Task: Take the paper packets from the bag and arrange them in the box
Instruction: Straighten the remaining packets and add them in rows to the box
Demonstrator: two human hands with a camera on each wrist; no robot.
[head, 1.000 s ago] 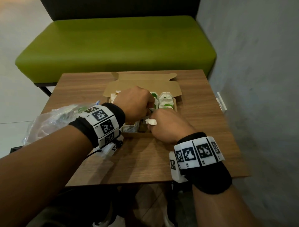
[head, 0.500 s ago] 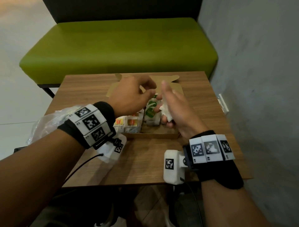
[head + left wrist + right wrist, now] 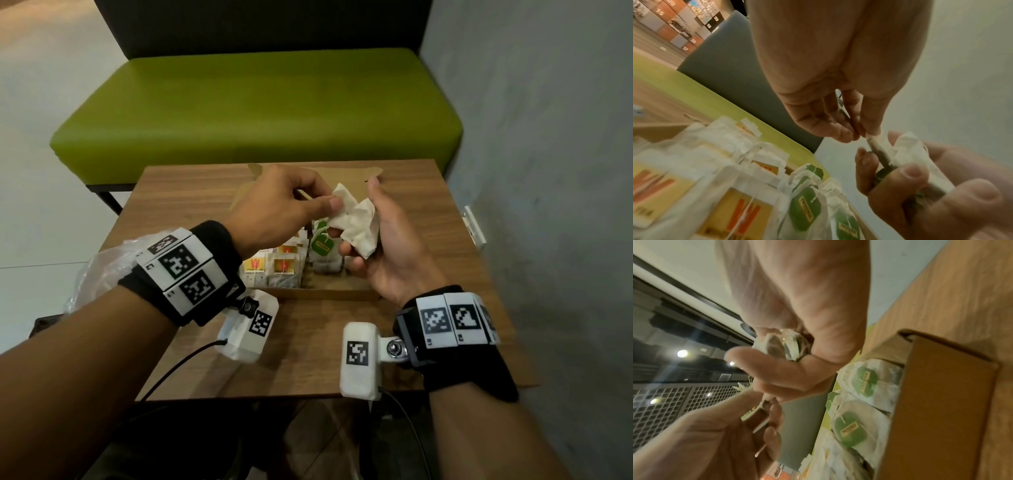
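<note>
— What's your left hand (image 3: 274, 205) doing?
— Pinching one corner of the packets (image 3: 356, 222), thumb against fingertips.
— And your right hand (image 3: 383, 246)?
— Curled round those same packets — it grips them just above the box (image 3: 329, 294). The bag (image 3: 99, 270) lies behind my left wrist.

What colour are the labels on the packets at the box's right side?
Green labels with a gold strip, clearest in the right wrist view.
</note>
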